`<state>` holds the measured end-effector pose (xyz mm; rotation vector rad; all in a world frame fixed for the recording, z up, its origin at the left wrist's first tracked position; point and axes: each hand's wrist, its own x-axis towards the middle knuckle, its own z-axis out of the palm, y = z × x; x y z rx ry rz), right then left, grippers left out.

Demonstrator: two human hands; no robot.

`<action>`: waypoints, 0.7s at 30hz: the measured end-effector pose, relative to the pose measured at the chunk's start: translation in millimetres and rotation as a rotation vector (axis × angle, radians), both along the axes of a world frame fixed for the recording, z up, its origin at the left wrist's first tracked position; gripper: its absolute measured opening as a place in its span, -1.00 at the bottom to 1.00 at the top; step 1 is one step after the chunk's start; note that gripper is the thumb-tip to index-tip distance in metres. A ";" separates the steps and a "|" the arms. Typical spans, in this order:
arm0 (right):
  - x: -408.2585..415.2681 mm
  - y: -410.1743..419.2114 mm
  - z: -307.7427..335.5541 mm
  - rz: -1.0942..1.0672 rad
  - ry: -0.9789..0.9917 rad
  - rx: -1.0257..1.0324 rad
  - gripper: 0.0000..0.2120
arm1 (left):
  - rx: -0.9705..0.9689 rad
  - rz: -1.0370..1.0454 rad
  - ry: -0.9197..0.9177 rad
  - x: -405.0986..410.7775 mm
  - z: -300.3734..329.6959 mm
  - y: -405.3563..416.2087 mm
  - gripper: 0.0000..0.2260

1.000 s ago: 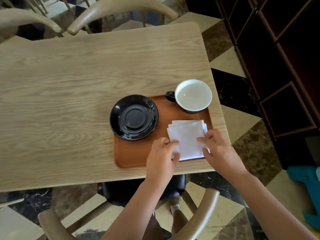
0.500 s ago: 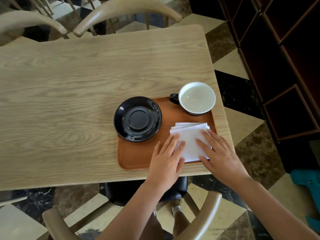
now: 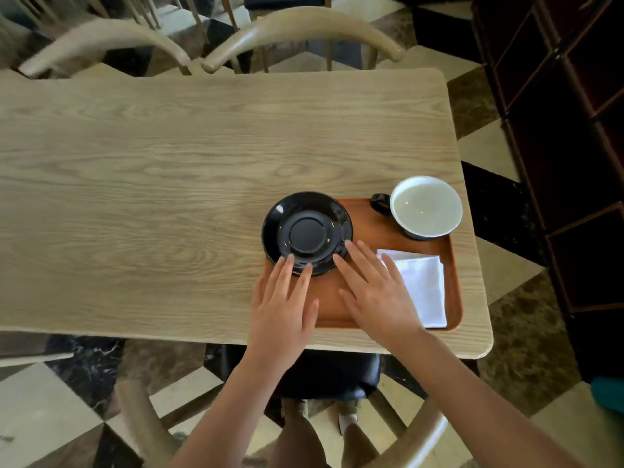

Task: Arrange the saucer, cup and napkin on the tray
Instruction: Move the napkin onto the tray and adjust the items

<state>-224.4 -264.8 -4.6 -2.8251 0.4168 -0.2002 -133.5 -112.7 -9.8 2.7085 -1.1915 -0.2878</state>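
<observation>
A brown wooden tray (image 3: 366, 228) lies at the table's near right corner. A black saucer (image 3: 306, 233) rests on its left end, overhanging the left rim. A cup (image 3: 424, 207), black outside and white inside, stands at the tray's far right corner with its handle to the left. A folded white napkin (image 3: 423, 285) lies flat on the tray's right side. My left hand (image 3: 283, 310) is open, its fingertips on the saucer's near rim. My right hand (image 3: 374, 293) is open too, fingertips by the saucer's near right edge, palm over the tray and the napkin's left edge.
The light wooden table (image 3: 169, 197) stretches left and far of the tray. Two chair backs (image 3: 297, 32) stand at its far edge, and another chair (image 3: 324, 376) is under me. A dark cabinet (image 3: 574, 130) runs along the right.
Both hands have left the napkin and moved left to the saucer's near edge. The napkin stays flat on the tray.
</observation>
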 end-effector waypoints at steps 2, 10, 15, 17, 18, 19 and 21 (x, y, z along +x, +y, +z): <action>9.8 4.0 -2.9 0.031 0.058 0.022 -0.55 | 0.073 0.031 0.041 7.0 -4.4 8.9 -0.50; 6.9 7.0 -5.8 0.069 0.073 0.004 -0.64 | 0.063 -0.021 0.026 4.5 -4.1 21.5 -0.52; -4.7 11.6 -5.4 0.092 0.106 -0.022 -0.62 | 0.051 -0.031 0.033 -8.2 -2.8 29.7 -0.51; -9.5 14.2 -5.4 0.102 0.118 -0.030 -0.62 | 0.041 -0.031 0.037 -10.9 -2.4 33.6 -0.51; -11.7 15.4 -5.4 0.105 0.119 -0.034 -0.62 | 0.037 -0.028 0.039 -11.9 -1.9 35.0 -0.51; -13.4 16.5 -5.4 0.106 0.118 -0.034 -0.62 | 0.037 -0.026 0.036 -12.7 -1.4 35.8 -0.52; -15.4 18.3 -5.5 0.104 0.111 -0.029 -0.61 | 0.038 -0.029 0.023 -13.7 -1.5 36.8 -0.53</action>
